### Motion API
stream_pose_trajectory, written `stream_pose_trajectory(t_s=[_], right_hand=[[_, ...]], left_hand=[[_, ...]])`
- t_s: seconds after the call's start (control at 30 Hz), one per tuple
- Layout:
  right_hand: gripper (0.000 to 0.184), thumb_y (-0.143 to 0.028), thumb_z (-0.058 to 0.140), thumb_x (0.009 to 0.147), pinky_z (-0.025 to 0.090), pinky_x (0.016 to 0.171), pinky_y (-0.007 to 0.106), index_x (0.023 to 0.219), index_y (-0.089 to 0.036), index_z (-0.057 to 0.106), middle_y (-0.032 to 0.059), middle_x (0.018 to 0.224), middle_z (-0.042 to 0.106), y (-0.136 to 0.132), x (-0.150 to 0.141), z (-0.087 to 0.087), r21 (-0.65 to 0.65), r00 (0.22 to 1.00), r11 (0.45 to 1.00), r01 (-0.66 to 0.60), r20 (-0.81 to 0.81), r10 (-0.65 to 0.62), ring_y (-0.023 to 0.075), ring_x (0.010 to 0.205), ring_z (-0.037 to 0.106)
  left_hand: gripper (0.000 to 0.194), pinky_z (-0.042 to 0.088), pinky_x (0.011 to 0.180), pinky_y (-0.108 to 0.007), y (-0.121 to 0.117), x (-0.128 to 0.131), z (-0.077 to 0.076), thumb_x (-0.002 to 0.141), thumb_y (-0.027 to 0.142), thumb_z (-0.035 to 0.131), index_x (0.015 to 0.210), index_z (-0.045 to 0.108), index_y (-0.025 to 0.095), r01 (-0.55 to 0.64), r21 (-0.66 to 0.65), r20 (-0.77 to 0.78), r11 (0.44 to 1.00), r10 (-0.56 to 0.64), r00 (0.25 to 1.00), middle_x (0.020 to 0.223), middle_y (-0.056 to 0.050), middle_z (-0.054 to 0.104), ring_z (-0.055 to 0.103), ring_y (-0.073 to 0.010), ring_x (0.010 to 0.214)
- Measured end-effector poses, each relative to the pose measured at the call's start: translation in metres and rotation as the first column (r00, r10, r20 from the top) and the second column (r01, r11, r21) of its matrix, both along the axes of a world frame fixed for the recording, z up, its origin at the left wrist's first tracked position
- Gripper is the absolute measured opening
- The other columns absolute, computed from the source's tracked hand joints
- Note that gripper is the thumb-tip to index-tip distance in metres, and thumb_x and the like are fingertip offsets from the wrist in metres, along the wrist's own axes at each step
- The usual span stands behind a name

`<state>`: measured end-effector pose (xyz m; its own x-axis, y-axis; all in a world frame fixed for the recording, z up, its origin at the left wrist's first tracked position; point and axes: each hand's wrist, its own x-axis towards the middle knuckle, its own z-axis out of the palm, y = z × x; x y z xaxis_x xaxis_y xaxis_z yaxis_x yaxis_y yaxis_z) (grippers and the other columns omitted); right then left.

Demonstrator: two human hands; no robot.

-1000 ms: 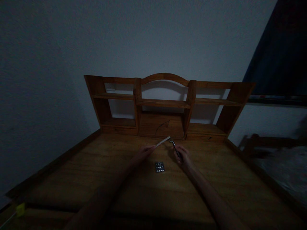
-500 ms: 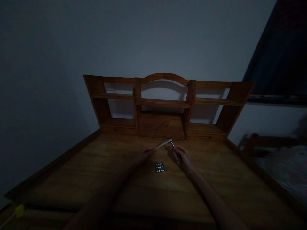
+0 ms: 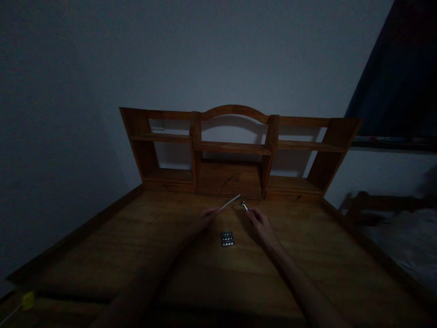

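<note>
In my left hand (image 3: 206, 217) a thin white strip (image 3: 231, 202), like a piece of cable, is gripped by its near end, its far end slanting up to the right. My right hand (image 3: 258, 221) is closed round a slim tool (image 3: 244, 206) with a shiny metal shaft and head; its exact kind is too dim to tell, and the fingers cover its handle. A small gap separates the tool's head from the strip's tip. Between and below both hands, a small black block (image 3: 227, 238) with rows of silvery spots lies on the wooden desk (image 3: 136, 246).
A wooden shelf unit (image 3: 233, 147) runs along the desk's back edge, close beyond the strip and tool. Raised wooden rims border the desk's sides. A yellow object (image 3: 28, 300) with a white cord is at the lower left. Bedding (image 3: 406, 237) shows at right.
The tool's head has come away from the strip's tip, where the two met before. My right hand has turned slightly, and the strip has dropped a little to the left.
</note>
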<state>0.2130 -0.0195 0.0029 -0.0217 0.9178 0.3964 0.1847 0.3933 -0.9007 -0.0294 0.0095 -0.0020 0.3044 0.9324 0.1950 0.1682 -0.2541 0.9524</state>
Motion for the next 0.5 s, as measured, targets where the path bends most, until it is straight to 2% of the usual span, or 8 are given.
stream_pose_trajectory(t_s=[0.1,0.27,0.5], right_hand=[[0.036,-0.049,0.048,0.088,0.042,0.068,0.027,0.094,-0.018,0.065,0.0040,0.085,0.066,-0.001,0.002,-0.001,0.051,0.993,0.998,0.047,0.109,-0.052,0.0193,0.076,0.057],[0.036,-0.047,0.044,0.090,0.043,0.068,0.028,0.097,-0.018,0.063,0.0042,0.086,0.067,-0.004,0.000,0.000,0.073,0.984,0.996,0.055,0.165,-0.067,0.0194,0.076,0.058],[0.034,-0.045,0.043,0.091,0.042,0.067,0.027,0.097,-0.018,0.064,0.0032,0.085,0.066,-0.009,-0.003,0.007,0.097,0.977,0.995,0.035,0.206,-0.055,0.0183,0.074,0.057]], left_hand=[[0.050,0.040,0.100,-0.037,-0.004,0.001,0.005,0.082,0.059,0.051,0.109,0.068,0.021,-0.008,0.018,-0.029,1.000,0.008,1.000,0.115,-0.005,0.067,0.057,-0.0250,0.110],[0.047,0.043,0.098,-0.036,-0.010,0.002,0.012,0.083,0.058,0.050,0.110,0.068,0.024,0.060,0.004,-0.071,0.998,-0.059,0.996,0.114,-0.002,0.068,0.058,-0.0244,0.109],[0.047,0.041,0.100,-0.036,-0.009,0.001,0.013,0.080,0.058,0.053,0.105,0.070,0.023,0.014,-0.002,-0.057,1.000,-0.015,0.998,0.111,-0.003,0.069,0.059,-0.0241,0.109]])
